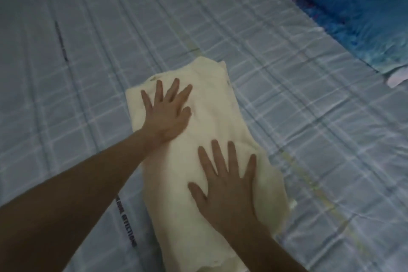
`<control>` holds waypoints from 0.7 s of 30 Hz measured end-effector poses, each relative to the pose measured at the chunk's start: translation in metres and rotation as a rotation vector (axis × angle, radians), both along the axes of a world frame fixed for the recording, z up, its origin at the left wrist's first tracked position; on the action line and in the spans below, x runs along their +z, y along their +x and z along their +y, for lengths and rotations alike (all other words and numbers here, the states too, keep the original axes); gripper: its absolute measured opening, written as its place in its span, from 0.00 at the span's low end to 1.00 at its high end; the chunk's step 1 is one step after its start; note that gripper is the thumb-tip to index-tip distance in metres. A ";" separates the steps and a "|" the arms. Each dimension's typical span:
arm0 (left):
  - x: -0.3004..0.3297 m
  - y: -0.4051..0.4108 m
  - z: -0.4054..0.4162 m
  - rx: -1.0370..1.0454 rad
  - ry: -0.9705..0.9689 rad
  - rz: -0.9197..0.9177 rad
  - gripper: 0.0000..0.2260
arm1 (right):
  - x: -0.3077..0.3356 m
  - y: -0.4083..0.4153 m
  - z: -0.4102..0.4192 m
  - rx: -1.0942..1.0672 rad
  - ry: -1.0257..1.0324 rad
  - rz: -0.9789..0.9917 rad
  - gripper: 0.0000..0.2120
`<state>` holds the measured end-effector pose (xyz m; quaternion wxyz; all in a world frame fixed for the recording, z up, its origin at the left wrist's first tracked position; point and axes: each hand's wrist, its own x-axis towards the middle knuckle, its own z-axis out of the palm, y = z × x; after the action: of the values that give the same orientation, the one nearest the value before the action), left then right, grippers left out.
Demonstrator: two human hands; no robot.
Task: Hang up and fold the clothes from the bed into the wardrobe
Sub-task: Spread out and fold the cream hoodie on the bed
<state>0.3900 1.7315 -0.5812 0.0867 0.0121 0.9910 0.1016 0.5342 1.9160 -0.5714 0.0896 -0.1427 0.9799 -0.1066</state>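
Observation:
A cream-coloured garment (220, 117) lies folded in a long strip on the bed, running from the middle of the view down to the bottom edge. My left hand (169, 110) lies flat on its far end with the fingers spread. My right hand (227, 181) presses flat on its middle part, fingers straight and spread too. Neither hand grips the cloth. The wardrobe is out of view.
The bed (110, 40) is covered with a pale blue checked sheet and fills most of the view. A dark blue patterned pillow or blanket (357, 13) lies along the upper right. A small pink item (396, 79) peeks out at the right edge.

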 end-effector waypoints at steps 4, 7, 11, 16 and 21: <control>-0.027 -0.010 0.000 -0.026 0.009 -0.018 0.28 | -0.037 0.010 0.031 0.038 -0.038 0.054 0.34; -0.041 -0.013 -0.006 -0.016 0.025 0.046 0.29 | -0.044 0.005 0.028 0.039 -0.099 0.100 0.35; -0.040 -0.012 -0.006 -0.006 0.026 0.034 0.29 | -0.045 0.003 0.027 0.024 -0.095 0.094 0.35; -0.026 -0.019 -0.011 0.040 0.206 -0.078 0.23 | -0.038 0.005 0.027 0.018 -0.115 0.094 0.35; -0.006 0.048 -0.012 0.250 0.210 0.341 0.22 | -0.036 0.010 0.027 0.004 -0.142 0.110 0.34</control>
<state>0.4384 1.7195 -0.5875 -0.0968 -0.0847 0.9690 0.2108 0.5438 1.9429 -0.6075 0.0254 -0.1562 0.9731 -0.1676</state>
